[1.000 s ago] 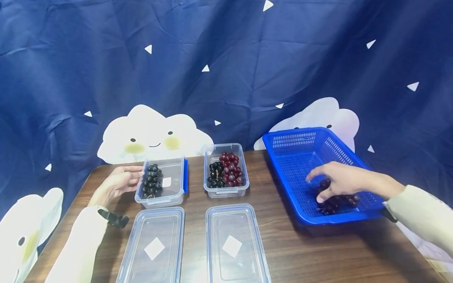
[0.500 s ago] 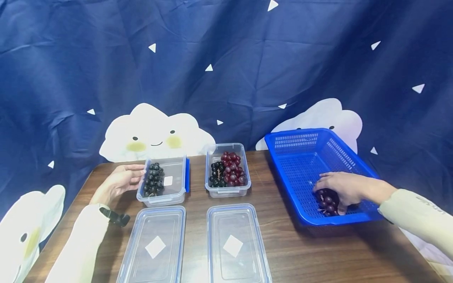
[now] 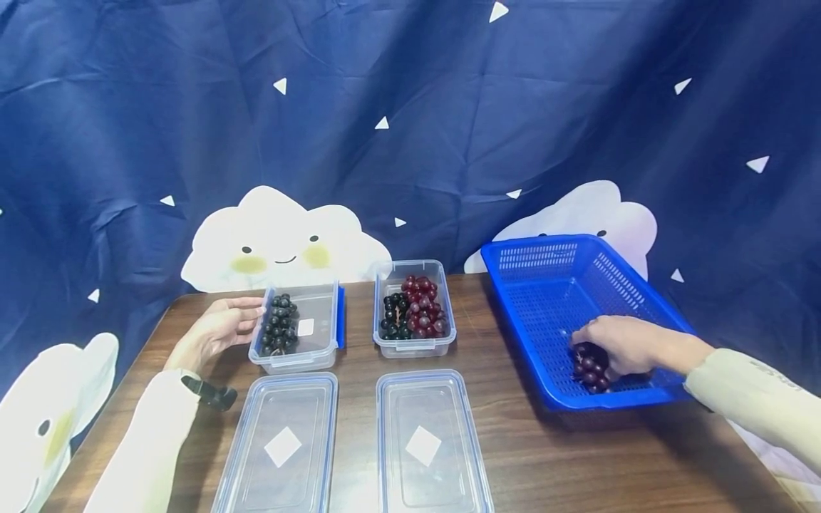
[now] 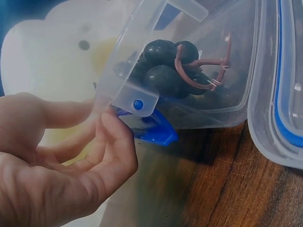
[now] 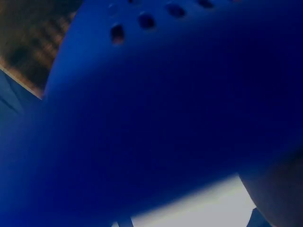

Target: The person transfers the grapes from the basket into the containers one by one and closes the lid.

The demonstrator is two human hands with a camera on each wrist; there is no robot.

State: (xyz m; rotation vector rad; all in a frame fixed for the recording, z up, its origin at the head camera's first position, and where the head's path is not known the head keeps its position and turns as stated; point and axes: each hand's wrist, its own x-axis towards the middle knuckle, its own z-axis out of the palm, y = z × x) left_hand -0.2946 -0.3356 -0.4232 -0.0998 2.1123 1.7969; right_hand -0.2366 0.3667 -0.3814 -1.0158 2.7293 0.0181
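Inside the blue basket [image 3: 532, 306], at the right of the head view, my right hand [image 3: 625, 345] grips a bunch of dark purple grapes [image 3: 589, 370]. The palm hides part of that bunch. At the left, my left hand [image 3: 221, 329] pinches the side rim of a clear plastic container [image 3: 321, 356] between thumb and fingers. Black grapes [image 3: 279, 324] lie along that container's left side, and their stem [image 4: 203, 62] shows in the left wrist view. A second clear container [image 3: 413, 347] holds black grapes [image 3: 394, 317] beside red grapes [image 3: 425, 306].
Two clear lids with blue seals lie flat in front of the containers, the left lid [image 3: 282, 413] and the right lid [image 3: 426, 413]. All stand on a brown wooden table [image 3: 513, 456] before a blue curtain [image 3: 410, 107]. The basket's blue wall [image 5: 156, 118] fills most of the right wrist view.
My right hand has come down onto the purple grapes in the basket and its fingers have closed round them. The left hand stays at its container.
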